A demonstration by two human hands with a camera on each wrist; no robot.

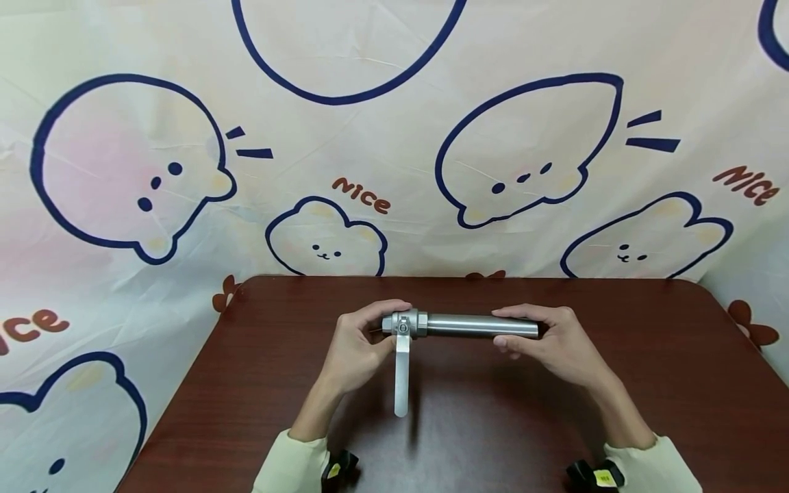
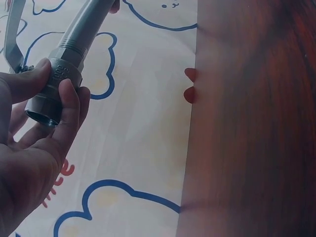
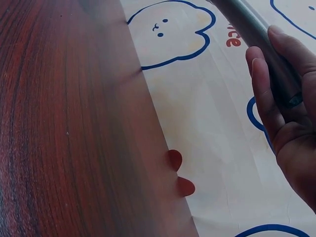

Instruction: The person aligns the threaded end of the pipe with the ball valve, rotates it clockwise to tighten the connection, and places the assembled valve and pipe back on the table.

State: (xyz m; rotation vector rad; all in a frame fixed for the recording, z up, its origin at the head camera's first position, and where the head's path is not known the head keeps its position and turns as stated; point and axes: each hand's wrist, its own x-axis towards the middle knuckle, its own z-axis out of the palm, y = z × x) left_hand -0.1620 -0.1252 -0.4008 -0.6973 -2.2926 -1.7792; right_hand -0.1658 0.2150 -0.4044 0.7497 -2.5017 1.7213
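A metal ball valve with a long flat lever handle is joined at its right end to a straight steel pipe. The pair is held level above the table, the lever pointing toward the person. My left hand grips the valve body, thumb on one side and fingers on the other; in the left wrist view the valve's open threaded end shows between the fingers. At the pipe's far right end, my right hand pinches the tube between thumb and fingers. The right wrist view shows the pipe's end near the palm.
The dark brown wooden table has rounded far corners. Behind it hangs a pale cloth printed with blue cartoon outlines. Black devices, such as the left wrist strap, sit at both pale sleeves.
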